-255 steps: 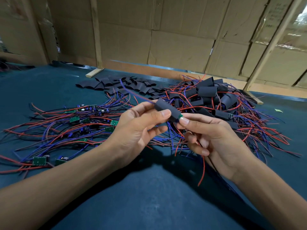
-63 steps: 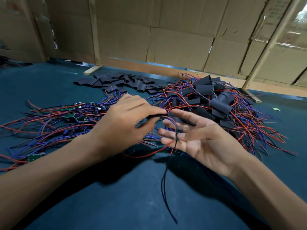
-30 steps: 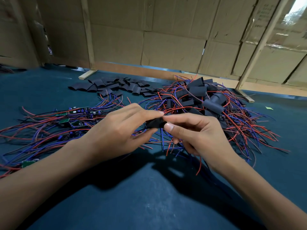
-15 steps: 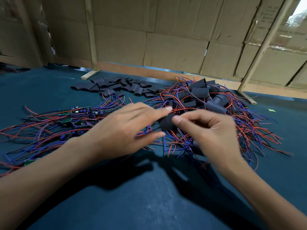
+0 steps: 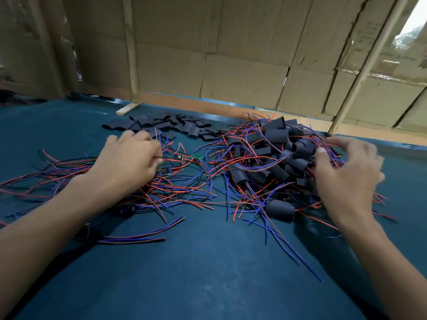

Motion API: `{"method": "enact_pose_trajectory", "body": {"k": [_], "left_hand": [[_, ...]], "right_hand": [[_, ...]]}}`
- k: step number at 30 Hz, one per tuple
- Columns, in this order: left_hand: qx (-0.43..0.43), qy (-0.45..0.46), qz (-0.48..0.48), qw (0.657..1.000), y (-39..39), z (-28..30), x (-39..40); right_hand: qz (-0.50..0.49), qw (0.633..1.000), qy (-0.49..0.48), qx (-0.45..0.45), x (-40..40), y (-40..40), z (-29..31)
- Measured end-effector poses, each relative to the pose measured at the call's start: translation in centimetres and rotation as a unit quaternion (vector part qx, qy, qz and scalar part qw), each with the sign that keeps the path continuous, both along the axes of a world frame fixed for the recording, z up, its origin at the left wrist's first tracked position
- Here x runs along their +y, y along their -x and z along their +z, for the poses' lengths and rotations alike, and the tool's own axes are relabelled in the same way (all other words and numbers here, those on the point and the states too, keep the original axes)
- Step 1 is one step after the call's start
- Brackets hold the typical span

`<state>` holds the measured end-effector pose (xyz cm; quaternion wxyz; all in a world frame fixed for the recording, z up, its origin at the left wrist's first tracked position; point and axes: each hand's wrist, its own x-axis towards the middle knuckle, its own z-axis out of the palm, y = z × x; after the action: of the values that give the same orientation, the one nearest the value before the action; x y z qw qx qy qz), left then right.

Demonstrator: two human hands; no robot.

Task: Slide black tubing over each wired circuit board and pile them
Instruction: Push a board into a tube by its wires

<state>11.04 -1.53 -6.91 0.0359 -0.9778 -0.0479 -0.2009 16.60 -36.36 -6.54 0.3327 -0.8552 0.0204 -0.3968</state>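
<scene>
My left hand (image 5: 129, 162) lies knuckles-up on the tangle of bare wired boards (image 5: 175, 188), fingers curled, and pinches a red wire that runs to a small board (image 5: 180, 158). A green board (image 5: 198, 156) lies just beyond it. My right hand (image 5: 346, 174), blurred and with fingers spread, hovers at the right side of the pile of tubed boards (image 5: 275, 158) and holds nothing. One tubed board (image 5: 279, 210) lies at the pile's near edge. Loose black tubing pieces (image 5: 175, 127) are heaped further back.
Everything sits on a dark teal table (image 5: 208, 273). Red and blue wire ends trail toward me from both heaps. A cardboard wall (image 5: 231, 65) and wooden battens (image 5: 126, 109) close off the far edge.
The hands, which held a tubed board together in the middle, have parted. The right hand swung to the tubed pile and is now empty; the left went to the bare boards.
</scene>
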Motion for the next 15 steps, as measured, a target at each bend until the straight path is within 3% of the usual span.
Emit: {"method": "enact_pose_trajectory", "body": {"k": [4, 9, 11, 15], "left_hand": [[-0.163, 0.007, -0.056, 0.985, 0.5, 1.0, -0.7], [-0.305, 0.031, -0.106, 0.946, 2.2, 2.4, -2.2], [-0.304, 0.017, -0.153, 0.940, 2.9, 2.8, -3.3], [-0.275, -0.027, -0.305, 0.911, 4.2, 2.0, -6.8]], "right_hand": [[0.032, 0.992, -0.013, -0.122, 1.6, 1.9, 0.4], [0.171, 0.951, 0.070, -0.247, 3.9, 3.6, -0.2], [0.263, 0.935, 0.103, -0.214, 4.8, 3.9, -0.8], [0.380, 0.912, 0.152, -0.041, 6.8, 4.4, -2.3]]}}
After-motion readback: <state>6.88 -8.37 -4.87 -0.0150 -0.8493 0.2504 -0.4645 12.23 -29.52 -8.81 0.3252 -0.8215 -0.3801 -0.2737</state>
